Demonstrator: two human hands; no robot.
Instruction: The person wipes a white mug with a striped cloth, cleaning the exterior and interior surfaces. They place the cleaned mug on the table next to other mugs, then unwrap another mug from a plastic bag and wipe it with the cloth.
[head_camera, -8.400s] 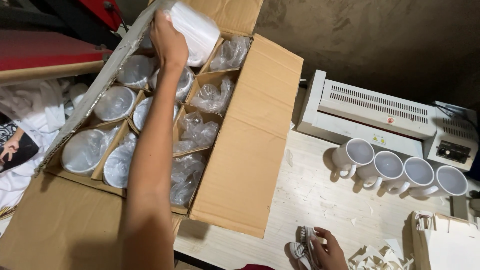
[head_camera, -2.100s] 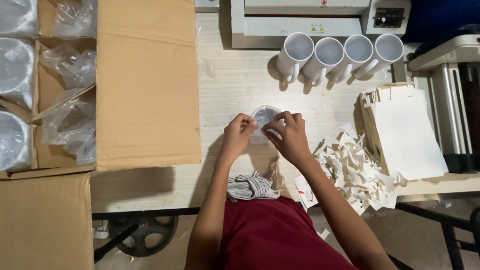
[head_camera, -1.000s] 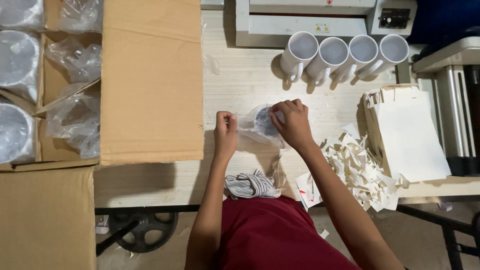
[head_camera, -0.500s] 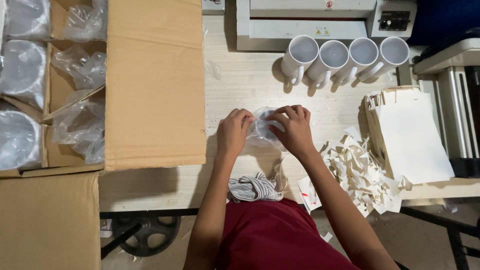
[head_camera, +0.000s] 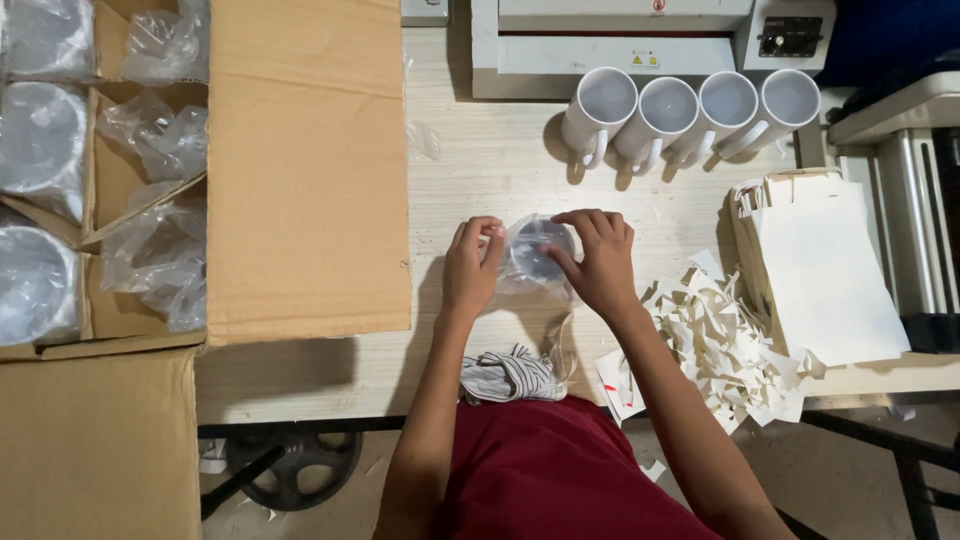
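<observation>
Both hands, left hand (head_camera: 470, 268) and right hand (head_camera: 600, 262), grip the clear-plastic-wrapped white mug (head_camera: 535, 255) on the pale wooden table (head_camera: 480, 170). A second ago the left hand lay lower, off the wrap; now it clasps the mug's side.

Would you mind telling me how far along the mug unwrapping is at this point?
Done: four bare white mugs stand in a row by the machine. In hand: left hand and right hand grip a plastic-wrapped mug. Left: bagged mugs fill compartments of the cardboard box.

Four white mugs (head_camera: 690, 112), brown cardboard box (head_camera: 305, 170), striped grey-white cloth (head_camera: 512, 374)
</observation>
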